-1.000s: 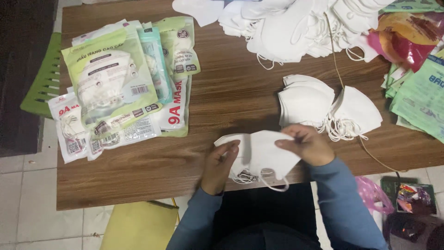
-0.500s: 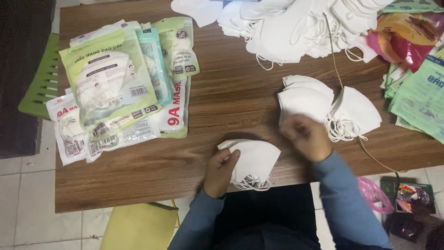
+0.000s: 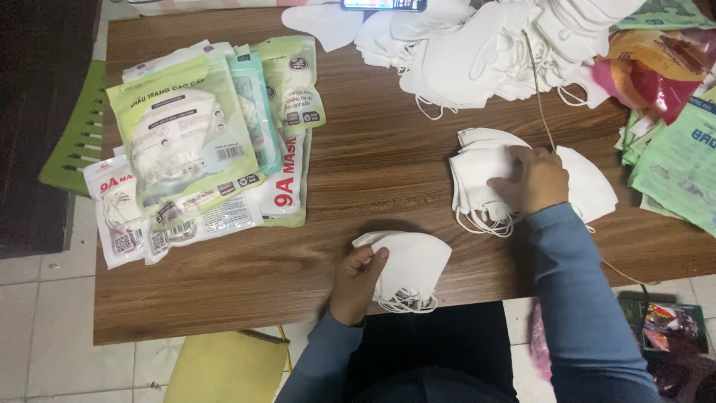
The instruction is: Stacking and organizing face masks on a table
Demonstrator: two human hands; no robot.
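- The left hand (image 3: 356, 280) is pinching the near mask stack (image 3: 409, 269) at its 9 o'clock edge, fingers closed on it; the stack is lying at the table's (image 3: 373, 172) 6 o'clock edge.
- The right hand (image 3: 533, 179) is pressing, fingers curled, on the far stack (image 3: 481, 179) at 3 o'clock; whether it is gripping a mask I cannot tell.
- Judging by this, keeping the near stack pinned and lifting one mask cleanly, loops untangled, would be serving best.
- Green and white pouches (image 3: 194, 142) are lying fanned at 9 o'clock.
- Loose masks (image 3: 477, 52) are heaping at 12 o'clock.
- Green packets (image 3: 679, 164) are overlapping at 3 o'clock, under a pink bag (image 3: 649, 67).
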